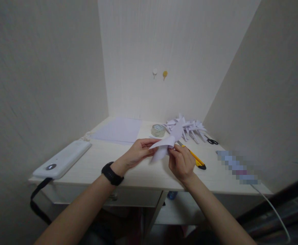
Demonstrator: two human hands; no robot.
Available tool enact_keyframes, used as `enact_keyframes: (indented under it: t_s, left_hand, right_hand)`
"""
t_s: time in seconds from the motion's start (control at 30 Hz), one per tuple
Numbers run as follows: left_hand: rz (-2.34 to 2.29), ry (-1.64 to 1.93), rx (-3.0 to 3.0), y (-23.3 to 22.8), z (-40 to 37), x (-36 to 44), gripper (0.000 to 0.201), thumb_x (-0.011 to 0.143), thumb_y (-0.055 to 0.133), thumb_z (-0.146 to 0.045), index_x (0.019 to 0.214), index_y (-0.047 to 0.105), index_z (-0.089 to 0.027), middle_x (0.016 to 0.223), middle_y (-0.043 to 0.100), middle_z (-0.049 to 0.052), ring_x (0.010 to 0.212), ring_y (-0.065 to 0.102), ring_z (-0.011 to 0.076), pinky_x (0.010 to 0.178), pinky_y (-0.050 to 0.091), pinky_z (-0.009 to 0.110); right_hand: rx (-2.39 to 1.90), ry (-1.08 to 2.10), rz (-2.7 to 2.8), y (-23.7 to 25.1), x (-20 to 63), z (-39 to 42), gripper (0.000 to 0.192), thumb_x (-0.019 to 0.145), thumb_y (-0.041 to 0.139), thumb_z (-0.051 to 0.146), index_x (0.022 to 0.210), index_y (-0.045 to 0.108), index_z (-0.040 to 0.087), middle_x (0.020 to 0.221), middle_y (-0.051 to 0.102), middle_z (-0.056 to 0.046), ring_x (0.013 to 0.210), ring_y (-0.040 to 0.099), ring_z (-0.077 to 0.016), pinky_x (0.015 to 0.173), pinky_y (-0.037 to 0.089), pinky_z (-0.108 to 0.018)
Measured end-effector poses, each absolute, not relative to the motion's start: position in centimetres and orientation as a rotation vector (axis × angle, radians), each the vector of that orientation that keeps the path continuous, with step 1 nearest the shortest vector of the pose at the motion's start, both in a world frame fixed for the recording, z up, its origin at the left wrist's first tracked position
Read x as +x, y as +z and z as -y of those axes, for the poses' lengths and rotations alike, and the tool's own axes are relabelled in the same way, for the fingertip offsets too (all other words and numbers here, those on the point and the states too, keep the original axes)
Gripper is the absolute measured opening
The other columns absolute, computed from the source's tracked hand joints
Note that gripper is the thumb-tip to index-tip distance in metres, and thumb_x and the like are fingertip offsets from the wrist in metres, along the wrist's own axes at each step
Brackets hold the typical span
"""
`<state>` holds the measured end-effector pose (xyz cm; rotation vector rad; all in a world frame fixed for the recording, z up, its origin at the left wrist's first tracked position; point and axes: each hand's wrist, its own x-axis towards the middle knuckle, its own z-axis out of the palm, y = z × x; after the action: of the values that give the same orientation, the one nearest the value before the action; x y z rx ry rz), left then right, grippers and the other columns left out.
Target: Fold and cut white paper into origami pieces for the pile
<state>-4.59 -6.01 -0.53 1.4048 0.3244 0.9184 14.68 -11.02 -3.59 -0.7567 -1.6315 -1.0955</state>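
Observation:
A folded, curling piece of white paper (164,144) is held above the middle of the desk, with flaps spreading left and up to the right. My left hand (140,152) pinches its left side between thumb and fingers. On the paper's lower right, my right hand (182,161) has its fingers closed around the fold; the fingertips are partly hidden. Beside the right hand lies a yellow utility knife (197,158) on the desk. Just behind the paper stands a roll of clear tape (158,130). A heap of folded white paper pieces (193,128) sits at the back right.
Flat white sheets (118,129) lie at the back left. A white device (62,160) with a black strap rests at the left edge. Black-handled scissors (212,141) lie near the right wall, and a blurred-out object (238,167) with a white cable is at right.

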Motion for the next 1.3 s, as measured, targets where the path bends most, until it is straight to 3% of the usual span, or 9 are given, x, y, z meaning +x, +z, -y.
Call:
enact_keyframes:
  t_s: [0.47, 0.8, 1.13, 1.3]
  left_hand:
    - [-0.322, 0.906, 1.421, -0.80, 5.64, -4.57, 0.045, 0.074, 0.082, -0.034, 0.114, 0.072, -0.015, 0.114, 0.071, 0.013, 0.097, 0.064, 0.0186, 0.088, 0.048, 0.032]
    - [-0.249, 0.888, 1.477, -1.13, 5.33, -4.33, 0.043, 0.076, 0.081, -0.030, 0.116, 0.072, -0.016, 0.122, 0.069, 0.013, 0.111, 0.061, 0.0215, 0.102, 0.041, 0.037]
    - [-0.341, 0.820, 1.367, -1.38, 5.35, -4.47, 0.036, 0.081, 0.075, -0.039, 0.107, 0.075, -0.014, 0.108, 0.073, 0.013, 0.099, 0.064, 0.0189, 0.091, 0.048, 0.033]
    - [-0.371, 0.869, 1.404, -1.42, 5.15, -4.25, 0.038, 0.078, 0.079, -0.034, 0.110, 0.074, -0.016, 0.106, 0.073, 0.011, 0.094, 0.065, 0.0171, 0.088, 0.049, 0.032]
  right_hand:
    - [-0.741, -1.120, 1.633, -3.57, 14.60, 10.91, 0.019, 0.084, 0.063, 0.005, 0.099, 0.059, 0.016, 0.092, 0.072, -0.015, 0.079, 0.068, -0.0210, 0.067, 0.054, -0.033]
    - [-0.757, -1.089, 1.637, -3.66, 14.50, 10.82, 0.019, 0.088, 0.059, 0.008, 0.102, 0.059, 0.020, 0.093, 0.072, -0.012, 0.080, 0.068, -0.0202, 0.069, 0.053, -0.032]
    - [-0.834, -1.006, 1.676, -3.64, 14.60, 10.44, 0.022, 0.088, 0.056, 0.006, 0.104, 0.060, 0.020, 0.092, 0.071, -0.012, 0.082, 0.068, -0.0216, 0.072, 0.055, -0.035]
    - [-0.828, -0.849, 1.698, -3.30, 14.68, 10.39, 0.022, 0.087, 0.056, 0.005, 0.102, 0.060, 0.020, 0.092, 0.072, -0.011, 0.085, 0.068, -0.0217, 0.074, 0.057, -0.035]
